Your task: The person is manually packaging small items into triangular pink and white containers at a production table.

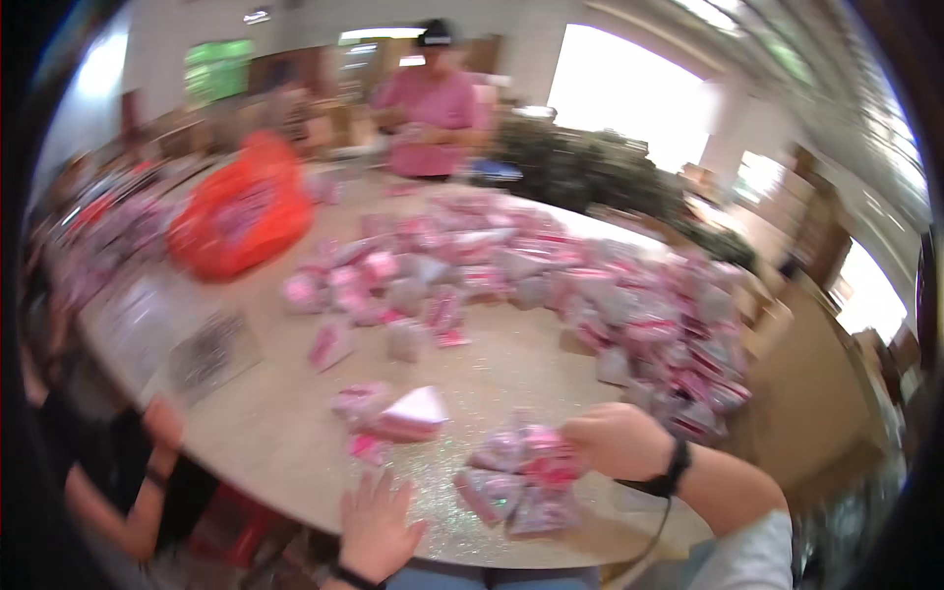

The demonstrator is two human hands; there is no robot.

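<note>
My left hand (379,526) lies at the table's near edge with its fingers spread, holding nothing. Closed fingers of my right hand (624,442) grip a bright pink packet (551,460) in a small cluster in front of me. The other packets (492,490) there are pink and white, wedge-shaped and wrapped in clear plastic. Just beyond my left hand lie a white and pink wedge-shaped packet (413,413) and a few pink ones (361,401) touching it. Motion blur hides the finer details of the packets.
A long heap of similar packets (639,315) curves across the tan table (285,413). An orange-red plastic bag (241,221) and a clear bag (211,349) sit at left. One person's hand (164,428) shows at lower left; another person (428,118) stands opposite. Cardboard boxes (816,383) stand right.
</note>
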